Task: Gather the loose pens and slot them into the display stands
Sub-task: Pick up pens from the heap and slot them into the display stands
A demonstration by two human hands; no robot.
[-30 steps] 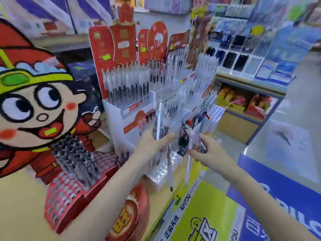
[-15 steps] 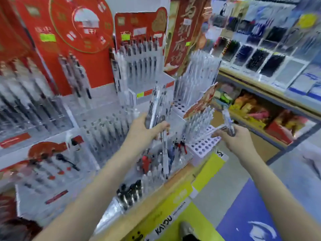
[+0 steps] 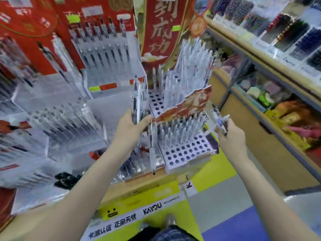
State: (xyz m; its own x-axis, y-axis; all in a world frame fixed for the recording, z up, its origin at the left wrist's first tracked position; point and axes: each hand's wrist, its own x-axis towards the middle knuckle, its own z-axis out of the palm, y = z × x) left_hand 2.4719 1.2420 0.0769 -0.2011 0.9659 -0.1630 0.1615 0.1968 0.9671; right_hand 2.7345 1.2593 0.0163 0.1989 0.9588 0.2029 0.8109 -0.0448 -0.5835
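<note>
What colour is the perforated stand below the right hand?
White, with dark round holes, on the perforated stand; head view, right hand.

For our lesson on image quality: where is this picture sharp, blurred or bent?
Head view: the left hand, right hand and holed stand look fairly sharp; the pen racks at far left smear; the shelf bows, wide-angle.
</note>
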